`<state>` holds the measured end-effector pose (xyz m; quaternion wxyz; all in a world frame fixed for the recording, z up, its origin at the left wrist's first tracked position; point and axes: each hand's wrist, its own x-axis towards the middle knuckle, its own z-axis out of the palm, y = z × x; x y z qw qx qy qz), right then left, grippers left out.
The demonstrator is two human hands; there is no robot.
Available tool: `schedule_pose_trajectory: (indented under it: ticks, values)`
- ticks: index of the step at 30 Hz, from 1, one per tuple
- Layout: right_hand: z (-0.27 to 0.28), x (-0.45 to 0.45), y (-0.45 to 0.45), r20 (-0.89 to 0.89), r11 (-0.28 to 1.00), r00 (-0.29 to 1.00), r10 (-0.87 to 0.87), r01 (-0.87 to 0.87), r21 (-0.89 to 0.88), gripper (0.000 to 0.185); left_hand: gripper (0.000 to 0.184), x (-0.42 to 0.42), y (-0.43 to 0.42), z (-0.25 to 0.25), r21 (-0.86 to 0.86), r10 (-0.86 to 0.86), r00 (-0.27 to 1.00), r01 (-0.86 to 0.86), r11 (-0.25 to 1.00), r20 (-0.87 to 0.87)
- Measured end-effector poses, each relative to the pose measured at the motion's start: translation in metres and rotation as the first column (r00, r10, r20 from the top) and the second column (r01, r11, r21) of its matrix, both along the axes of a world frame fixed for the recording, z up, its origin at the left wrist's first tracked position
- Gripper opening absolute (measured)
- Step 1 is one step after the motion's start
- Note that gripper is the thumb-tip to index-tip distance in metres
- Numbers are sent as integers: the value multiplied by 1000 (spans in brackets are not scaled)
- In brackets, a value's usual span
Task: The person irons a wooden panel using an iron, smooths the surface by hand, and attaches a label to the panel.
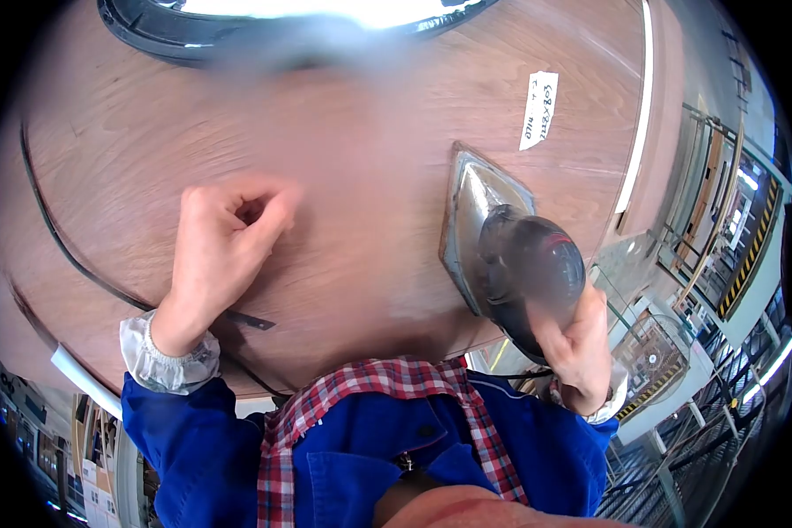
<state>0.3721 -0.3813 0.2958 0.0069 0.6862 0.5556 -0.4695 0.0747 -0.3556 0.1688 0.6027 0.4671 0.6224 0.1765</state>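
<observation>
My right hand is wrapped round the dark handle of an iron-like tool, whose pointed metal plate rests on the wooden sheet. To the left, my left hand is closed over the wood, thumb and fingers pressed together; whatever it may pinch cannot be made out. Beside my left wrist a thin dark blade-like strip lies on the wood. A white label with handwriting is stuck to the sheet beyond the tool.
A black-rimmed bright lamp is at the top. A dark cord curves across the left of the sheet. A white strip runs along the right. Racks and a yellow-black striped edge stand farther right.
</observation>
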Motion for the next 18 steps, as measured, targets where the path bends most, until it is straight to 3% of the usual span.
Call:
schedule_pose_trajectory:
  ticks: [10, 16, 18]
  values:
    - [2, -10, 4, 8, 999, 999, 41, -41, -17, 42, 18, 0, -4, 1, 125, -51, 999, 51, 991, -7]
    - [1, -12, 3, 21, 999, 999, 50, -49, -7, 42, 19, 2, -6, 1, 76, -50, 999, 51, 996, -8]
    - [2, -14, 4, 16, 998, 998, 62, -62, -1, 42, 15, 7, -7, 3, 112, 29, 1000, -29, 993, 7]
